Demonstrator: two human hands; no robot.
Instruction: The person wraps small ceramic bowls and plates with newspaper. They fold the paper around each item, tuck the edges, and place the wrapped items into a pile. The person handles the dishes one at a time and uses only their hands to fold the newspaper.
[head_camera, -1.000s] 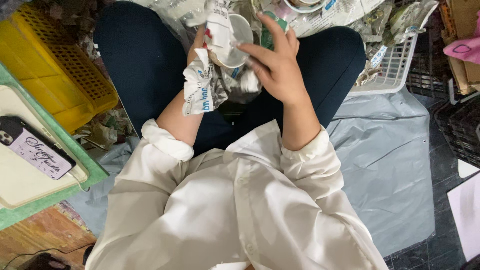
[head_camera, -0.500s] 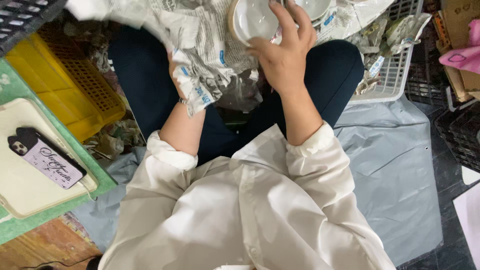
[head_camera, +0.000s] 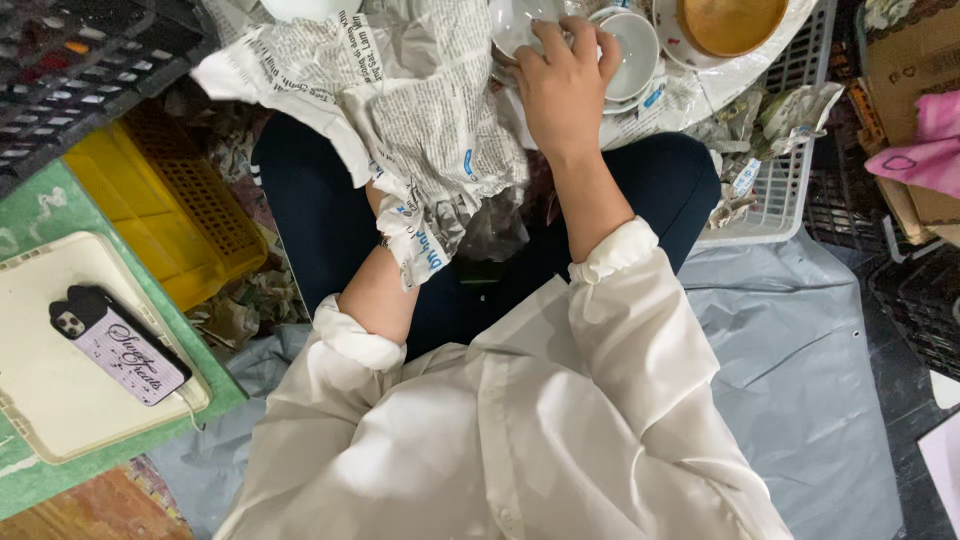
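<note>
**A:** Where is the right hand (head_camera: 562, 85) and what has it got?

**B:** Up at twelve o'clock. Its fingers (head_camera: 548, 40) are curled over the rim of a small white bowl (head_camera: 515, 22), closed on it from above. The bowl sits at the top edge of the view, partly cut off, just left of a white cup (head_camera: 632, 48) that rests on printed paper.

**A:** And the left hand?

**B:** Hidden. The bare left forearm (head_camera: 375, 290) runs up from seven o'clock and vanishes under a big crumpled sheet of newspaper (head_camera: 400, 110). The paper bunches around the wrist, so the hand seems to have hold of it, but how far its fingers are closed I cannot tell.

**A:** What lies around the bowl?

**B:** At one o'clock, a wooden bowl (head_camera: 733, 22) sits on a white plate. Further right, at two o'clock, a white plastic basket (head_camera: 790, 175) holds scraps of crumpled paper. The newspaper spreads from eleven o'clock down across the person's dark trousers.

**A:** Anything to the left?

**B:** A yellow crate (head_camera: 160, 210) at nine o'clock, a black crate (head_camera: 80, 70) above it at ten. At eight o'clock, a phone in a dark and pale case (head_camera: 118, 345) lies on a cream tray atop a green worktop (head_camera: 30, 215). A grey plastic sheet (head_camera: 790, 350) covers the floor at four o'clock.
</note>
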